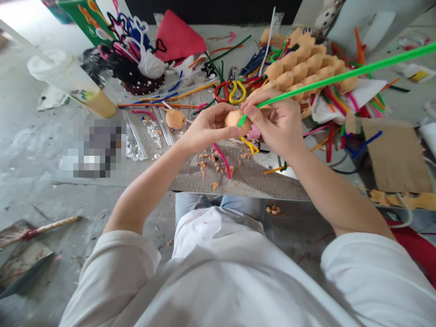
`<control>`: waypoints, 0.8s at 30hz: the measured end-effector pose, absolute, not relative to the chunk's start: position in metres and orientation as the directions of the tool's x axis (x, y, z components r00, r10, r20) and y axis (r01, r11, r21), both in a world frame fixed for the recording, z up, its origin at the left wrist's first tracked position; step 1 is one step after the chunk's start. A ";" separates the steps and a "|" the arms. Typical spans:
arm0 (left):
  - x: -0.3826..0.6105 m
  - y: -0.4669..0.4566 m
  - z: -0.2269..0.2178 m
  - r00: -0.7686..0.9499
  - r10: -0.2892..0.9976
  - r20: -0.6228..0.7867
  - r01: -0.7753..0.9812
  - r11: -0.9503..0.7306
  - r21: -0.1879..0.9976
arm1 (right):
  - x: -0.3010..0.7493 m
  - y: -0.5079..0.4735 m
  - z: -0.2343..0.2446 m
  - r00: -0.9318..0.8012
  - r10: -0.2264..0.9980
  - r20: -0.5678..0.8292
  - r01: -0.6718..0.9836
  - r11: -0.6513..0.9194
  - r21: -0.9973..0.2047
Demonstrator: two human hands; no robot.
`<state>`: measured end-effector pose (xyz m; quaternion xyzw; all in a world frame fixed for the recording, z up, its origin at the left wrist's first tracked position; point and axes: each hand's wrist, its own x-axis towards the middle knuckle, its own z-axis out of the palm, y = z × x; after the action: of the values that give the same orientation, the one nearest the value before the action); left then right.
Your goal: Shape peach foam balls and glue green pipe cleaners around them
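Note:
Near the table's front edge, my left hand [206, 129] is closed around a small tan egg-carton cup [233, 119]. My right hand [279, 121] pinches a long bright green pipe cleaner [327, 81], which runs off to the upper right. The pipe cleaner's lower end lies against the cup; whether it goes through cannot be seen. Both hands are close together, fingertips around the cup. Below them lie a pink pipe cleaner [223, 160], a yellow bent piece [250, 145] and torn tan scraps [214, 185]. A second tan cup [175, 119] rests left of my left hand.
An egg carton [306, 66] lies behind my right hand, beside red and yellow scissor handles [237, 92]. At the left stand a plastic drink cup [73, 81] and a decorated holder of pipe-cleaner shapes [143, 84]. Cardboard [397, 154] lies right; beads [155, 134] lie left.

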<state>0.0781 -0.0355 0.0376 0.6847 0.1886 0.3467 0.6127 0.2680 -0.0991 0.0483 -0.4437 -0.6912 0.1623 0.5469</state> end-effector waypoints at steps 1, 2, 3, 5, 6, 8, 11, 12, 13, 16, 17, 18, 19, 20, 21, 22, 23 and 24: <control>0.078 -0.035 0.038 0.683 0.685 0.253 -0.181 -0.178 0.967 | 0.267 -0.100 0.050 -0.007 0.780 0.625 0.458 0.559 -0.692; 0.079 -0.035 0.039 0.678 0.687 0.261 -0.190 -0.180 0.965 | 0.267 -0.101 0.052 -0.007 0.765 0.643 0.480 0.567 -0.669; 0.079 -0.035 0.039 0.672 0.691 0.267 -0.194 -0.183 0.964 | 0.267 -0.102 0.054 -0.009 0.748 0.664 0.501 0.578 -0.644; 0.080 -0.036 0.041 0.663 0.699 0.270 -0.193 -0.188 0.963 | 0.267 -0.103 0.059 -0.026 0.715 0.698 0.517 0.607 -0.603; 0.080 -0.036 0.042 0.657 0.704 0.269 -0.191 -0.189 0.963 | 0.268 -0.104 0.060 -0.032 0.712 0.701 0.511 0.615 -0.600; 0.080 -0.038 0.042 0.647 0.717 0.261 -0.185 -0.184 0.965 | 0.269 -0.106 0.062 -0.035 0.747 0.664 0.481 0.595 -0.644; 0.080 -0.041 0.043 0.638 0.732 0.240 -0.174 -0.167 0.971 | 0.270 -0.108 0.063 -0.018 0.818 0.574 0.435 0.523 -0.733; 0.080 -0.041 0.043 0.636 0.737 0.231 -0.169 -0.159 0.973 | 0.271 -0.108 0.062 -0.014 0.831 0.556 0.426 0.508 -0.749; 0.080 -0.042 0.042 0.634 0.741 0.222 -0.165 -0.152 0.975 | 0.271 -0.108 0.062 -0.013 0.839 0.544 0.420 0.498 -0.759; 0.079 -0.042 0.041 0.621 0.756 0.205 -0.150 -0.142 0.978 | 0.271 -0.109 0.062 0.003 0.859 0.512 0.404 0.467 -0.787; 0.079 -0.041 0.041 0.621 0.757 0.203 -0.147 -0.142 0.979 | 0.271 -0.109 0.061 0.011 0.863 0.506 0.400 0.460 -0.793; 0.079 -0.041 0.040 0.625 0.754 0.202 -0.147 -0.141 0.979 | 0.271 -0.109 0.061 0.019 0.864 0.503 0.399 0.455 -0.796; 0.079 -0.041 0.040 0.631 0.750 0.200 -0.149 -0.137 0.979 | 0.270 -0.109 0.061 0.025 0.864 0.504 0.403 0.452 -0.796; 0.079 -0.041 0.039 0.639 0.744 0.193 -0.152 -0.124 0.981 | 0.270 -0.109 0.061 0.030 0.860 0.509 0.412 0.454 -0.790; 0.079 -0.041 0.039 0.648 0.740 0.181 -0.156 -0.103 0.982 | 0.270 -0.109 0.061 0.034 0.853 0.521 0.423 0.460 -0.781; 0.079 -0.041 0.039 0.658 0.735 0.163 -0.161 -0.074 0.984 | 0.270 -0.109 0.060 0.038 0.842 0.539 0.436 0.471 -0.767; 0.079 -0.041 0.039 0.667 0.732 0.140 -0.166 -0.038 0.985 | 0.271 -0.108 0.060 0.044 0.828 0.559 0.447 0.484 -0.752; 0.079 -0.041 0.039 0.675 0.728 0.118 -0.171 -0.002 0.985 | 0.271 -0.108 0.060 0.048 0.816 0.575 0.458 0.494 -0.739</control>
<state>0.0794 -0.0415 0.0394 0.6232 0.2236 0.3352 0.6703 0.2710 -0.1077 0.0598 -0.4754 -0.6700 0.1644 0.5460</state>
